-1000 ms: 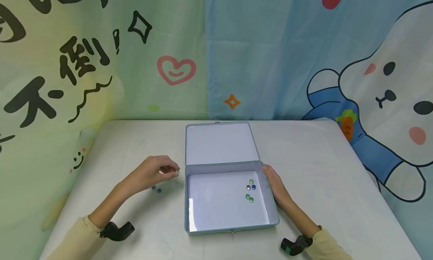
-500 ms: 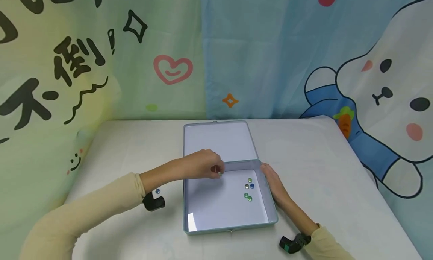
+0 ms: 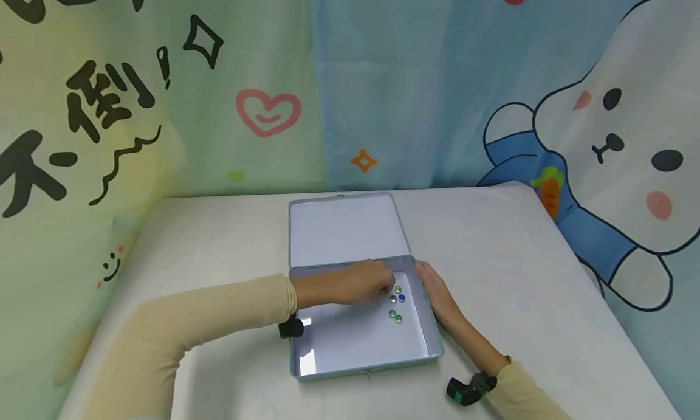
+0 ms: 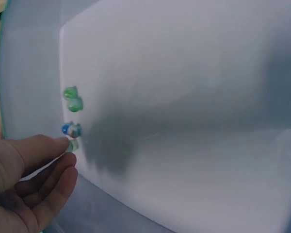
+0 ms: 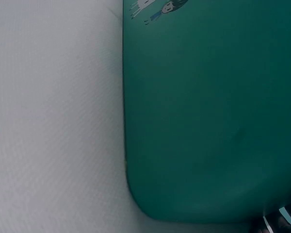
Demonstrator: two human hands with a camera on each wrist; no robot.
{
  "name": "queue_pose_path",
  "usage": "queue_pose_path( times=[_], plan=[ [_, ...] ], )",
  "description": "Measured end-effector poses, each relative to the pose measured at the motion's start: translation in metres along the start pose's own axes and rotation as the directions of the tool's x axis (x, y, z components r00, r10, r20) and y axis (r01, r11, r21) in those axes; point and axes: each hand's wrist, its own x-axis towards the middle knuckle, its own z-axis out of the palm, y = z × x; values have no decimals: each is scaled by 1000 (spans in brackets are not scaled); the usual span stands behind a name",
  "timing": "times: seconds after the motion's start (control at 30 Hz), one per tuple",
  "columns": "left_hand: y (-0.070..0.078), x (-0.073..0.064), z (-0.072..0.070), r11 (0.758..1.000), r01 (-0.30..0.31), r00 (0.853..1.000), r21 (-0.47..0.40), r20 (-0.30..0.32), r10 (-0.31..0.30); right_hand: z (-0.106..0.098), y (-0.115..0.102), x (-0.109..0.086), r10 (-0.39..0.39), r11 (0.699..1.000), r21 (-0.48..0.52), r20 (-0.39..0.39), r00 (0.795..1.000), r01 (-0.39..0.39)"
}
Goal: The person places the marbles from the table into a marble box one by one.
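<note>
In the head view an open-lidded box stands on the table. Inside, near its right wall, lie a blue marble, a clear marble and several green ones; two green marbles touch each other in the left wrist view. My left hand reaches in over the left wall, palm down, pinching a small greenish marble just beside the others. At the right wall, close to the back corner, my right hand holds the box's side; most of its fingers are hidden.
The raised lid extends behind the box toward the cloth backdrop. A white cloth covers the table. My left sleeve crosses the table's left part. The box's outer wall is green with a printed figure.
My left hand has carried its marble rightward from the table left of the box to the marbles inside. Marbles on the table earlier are now out of sight behind the sleeve. My right hand stays put.
</note>
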Motion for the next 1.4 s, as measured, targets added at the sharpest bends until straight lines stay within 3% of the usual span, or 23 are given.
queue_pose_path(
  times=[0.17,0.4,0.67,0.8,0.93,1.07,1.13,1.2,1.3,1.4],
  plan=[
    [-4,5,4,1000,-17,999,-3,-31,17,1,-2,2,-14,1000,11,11,1000,14],
    [-9,11,12,1000,16,1000,-1,-13,-16,4,-2,2,3,1000,29,21,1000,-4],
    [-11,12,14,999,4,1000,38,-20,-4,6,-1,3,13,1000,17,10,1000,-13],
    [-10,11,12,999,21,1000,28,-6,-21,8,0,4,16,1000,15,10,1000,-16],
    [-9,3,-3,998,56,998,-3,5,-56,9,0,4,14,1000,17,12,1000,-14],
    [-11,-19,-29,999,39,998,-36,-41,-41,10,-2,4,5,1000,27,10,1000,-5],
    [-16,-39,-41,999,18,993,-50,-116,-24,10,-3,4,-3,1000,25,12,1000,2],
    [-26,-64,-50,998,20,979,-57,-203,-31,10,-3,4,-6,1000,22,9,1000,6],
    [-42,-103,-55,991,94,948,-96,-294,-119,8,-3,3,-6,1000,20,6,1000,6],
    [-59,-140,-49,965,214,912,-152,-324,-253,5,-3,1,0,1000,12,-3,1000,0]
  ],
)
